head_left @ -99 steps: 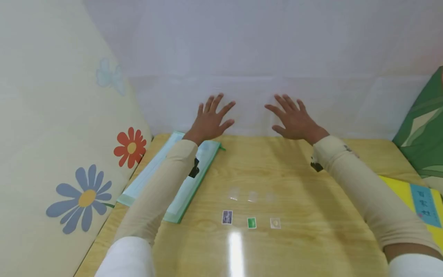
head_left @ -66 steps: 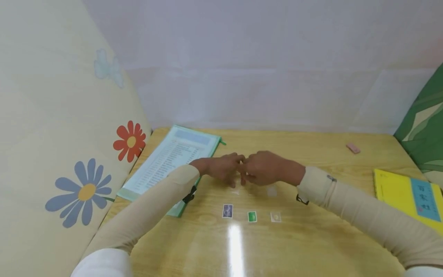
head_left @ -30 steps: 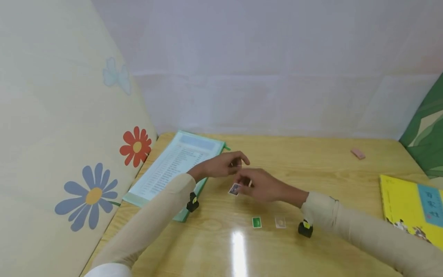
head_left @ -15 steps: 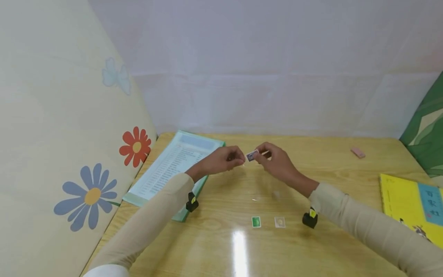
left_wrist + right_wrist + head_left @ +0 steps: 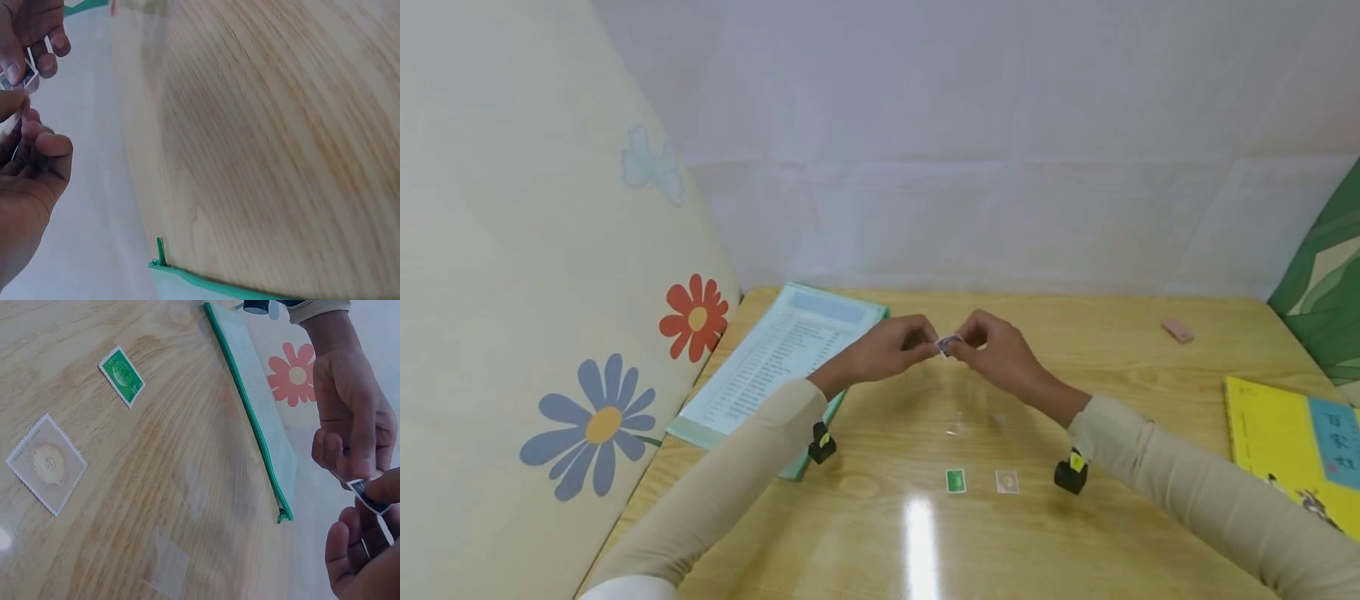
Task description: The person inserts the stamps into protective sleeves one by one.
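Both hands meet above the middle of the wooden table (image 5: 1120,533). My right hand (image 5: 968,341) pinches a small blue stamp (image 5: 948,344) between thumb and forefinger. My left hand (image 5: 927,344) pinches a small clear sleeve (image 5: 9,120), hard to make out, right against the stamp (image 5: 369,491). In the right wrist view the left hand (image 5: 347,467) is above the right hand (image 5: 365,515). A green stamp (image 5: 955,481) and a beige stamp (image 5: 1007,481) lie flat nearer me. Two more clear sleeves (image 5: 955,428) lie just beyond them.
A green zip folder (image 5: 775,358) with a printed sheet lies at the left. A yellow book (image 5: 1285,437) is at the right edge and a pink eraser (image 5: 1176,331) at the back right. A flowered panel (image 5: 550,333) stands along the left side.
The right hand has lifted the blue stamp off the table and carried it up to the left hand's fingertips. The two hands have closed together until they touch.
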The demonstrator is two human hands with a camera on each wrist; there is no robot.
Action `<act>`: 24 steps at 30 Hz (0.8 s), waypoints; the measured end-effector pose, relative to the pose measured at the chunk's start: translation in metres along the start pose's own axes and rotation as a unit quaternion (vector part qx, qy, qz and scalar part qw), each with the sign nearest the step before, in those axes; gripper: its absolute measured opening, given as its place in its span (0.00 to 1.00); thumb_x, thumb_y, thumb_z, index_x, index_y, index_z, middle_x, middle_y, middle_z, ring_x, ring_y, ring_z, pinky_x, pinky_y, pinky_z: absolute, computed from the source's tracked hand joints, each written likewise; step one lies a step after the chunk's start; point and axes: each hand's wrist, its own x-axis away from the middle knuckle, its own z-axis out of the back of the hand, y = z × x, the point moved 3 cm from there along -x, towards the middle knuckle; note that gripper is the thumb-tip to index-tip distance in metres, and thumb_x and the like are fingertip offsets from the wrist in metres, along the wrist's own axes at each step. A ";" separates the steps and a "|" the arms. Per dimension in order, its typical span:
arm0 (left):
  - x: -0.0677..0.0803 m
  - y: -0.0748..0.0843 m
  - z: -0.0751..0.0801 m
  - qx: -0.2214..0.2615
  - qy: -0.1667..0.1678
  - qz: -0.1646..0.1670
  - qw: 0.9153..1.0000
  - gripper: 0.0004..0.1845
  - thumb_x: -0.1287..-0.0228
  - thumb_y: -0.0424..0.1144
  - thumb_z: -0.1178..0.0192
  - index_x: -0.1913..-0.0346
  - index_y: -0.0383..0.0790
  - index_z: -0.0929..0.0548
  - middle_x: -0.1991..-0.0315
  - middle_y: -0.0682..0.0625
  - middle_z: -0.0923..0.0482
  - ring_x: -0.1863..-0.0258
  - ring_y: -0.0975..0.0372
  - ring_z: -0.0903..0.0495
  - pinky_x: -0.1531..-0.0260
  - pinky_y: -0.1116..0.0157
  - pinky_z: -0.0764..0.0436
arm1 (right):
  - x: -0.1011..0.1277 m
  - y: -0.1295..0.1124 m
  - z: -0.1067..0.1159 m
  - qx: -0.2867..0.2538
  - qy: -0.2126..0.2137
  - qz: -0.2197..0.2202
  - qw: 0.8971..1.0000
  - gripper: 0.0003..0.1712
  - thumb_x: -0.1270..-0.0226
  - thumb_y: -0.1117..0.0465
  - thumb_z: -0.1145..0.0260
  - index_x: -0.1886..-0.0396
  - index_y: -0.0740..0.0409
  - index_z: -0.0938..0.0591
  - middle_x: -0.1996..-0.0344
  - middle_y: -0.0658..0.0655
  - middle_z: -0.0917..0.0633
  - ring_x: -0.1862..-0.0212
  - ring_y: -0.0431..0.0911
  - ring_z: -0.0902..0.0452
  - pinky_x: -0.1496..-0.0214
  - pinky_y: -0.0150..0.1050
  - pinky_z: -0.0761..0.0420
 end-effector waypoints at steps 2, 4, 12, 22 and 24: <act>0.000 0.000 0.001 0.015 0.018 -0.001 1.000 0.10 0.23 0.49 0.44 0.53 0.47 0.20 0.60 0.49 0.18 0.63 0.51 0.19 0.68 0.60 0.21 | 0.001 0.001 -0.001 -0.008 0.001 0.002 1.000 0.10 0.28 0.53 0.32 0.60 0.54 0.21 0.62 0.52 0.16 0.59 0.48 0.20 0.59 0.45 0.20; 0.000 0.000 0.001 0.031 0.037 -0.001 0.999 0.11 0.24 0.50 0.45 0.53 0.48 0.20 0.59 0.49 0.19 0.62 0.49 0.19 0.67 0.59 0.20 | 0.001 0.001 -0.002 -0.026 0.002 0.000 1.000 0.12 0.28 0.53 0.32 0.60 0.55 0.22 0.62 0.53 0.17 0.58 0.52 0.20 0.59 0.47 0.20; 0.002 0.002 0.000 0.151 0.070 0.003 0.986 0.15 0.24 0.52 0.45 0.50 0.44 0.22 0.57 0.36 0.21 0.61 0.37 0.25 0.63 0.43 0.22 | -0.001 0.002 -0.007 -0.076 -0.005 -0.007 0.997 0.13 0.29 0.55 0.31 0.62 0.59 0.23 0.62 0.57 0.17 0.55 0.63 0.21 0.52 0.59 0.20; 0.001 0.005 0.002 0.126 0.114 0.001 0.985 0.10 0.25 0.49 0.42 0.53 0.46 0.22 0.62 0.48 0.20 0.68 0.56 0.21 0.62 0.42 0.20 | 0.000 0.002 0.003 -0.092 0.063 0.059 0.992 0.13 0.24 0.57 0.37 0.51 0.62 0.24 0.60 0.65 0.18 0.60 0.60 0.21 0.61 0.41 0.18; 0.002 0.004 0.002 0.124 0.115 0.007 0.986 0.11 0.26 0.50 0.42 0.53 0.46 0.22 0.62 0.49 0.21 0.68 0.57 0.21 0.62 0.43 0.20 | -0.002 -0.002 0.007 -0.104 0.082 0.084 0.988 0.13 0.23 0.60 0.38 0.49 0.65 0.25 0.59 0.65 0.19 0.60 0.59 0.21 0.62 0.37 0.19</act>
